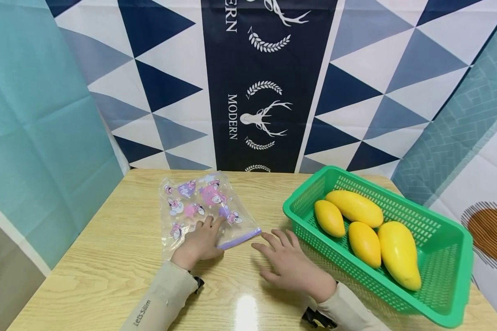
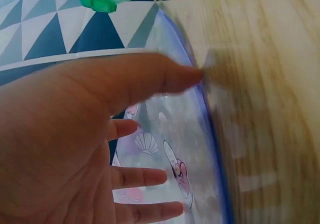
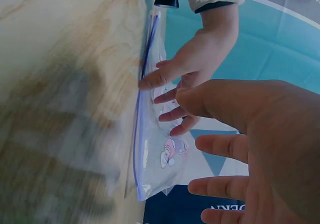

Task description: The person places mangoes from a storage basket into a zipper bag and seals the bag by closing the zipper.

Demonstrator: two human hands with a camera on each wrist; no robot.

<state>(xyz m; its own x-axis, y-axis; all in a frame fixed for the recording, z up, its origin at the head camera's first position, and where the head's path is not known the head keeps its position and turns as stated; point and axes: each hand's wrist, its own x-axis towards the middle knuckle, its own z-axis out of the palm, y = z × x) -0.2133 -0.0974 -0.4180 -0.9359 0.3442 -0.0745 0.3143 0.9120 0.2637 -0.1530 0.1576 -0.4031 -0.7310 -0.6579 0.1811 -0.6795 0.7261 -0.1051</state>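
Observation:
A clear zip bag [image 1: 194, 209] printed with pink and purple cartoon figures lies flat on the table, its purple zip edge [image 1: 242, 239] facing the near right. My left hand [image 1: 202, 241] rests over the bag's near part with fingers spread, the thumb [image 2: 175, 79] by the zip strip. Just right of the zip's end, my right hand [image 1: 287, 264] hovers above the table with fingers apart and nothing in them. The right wrist view shows both hands beside the bag [image 3: 165, 159].
On the right stands a green plastic basket [image 1: 443, 220] holding several yellow mangoes [image 1: 397, 255]. The wooden table [image 1: 107, 257] has a patterned cloth backdrop [image 1: 269, 128] behind it and teal cloth [image 1: 41, 115] at its left.

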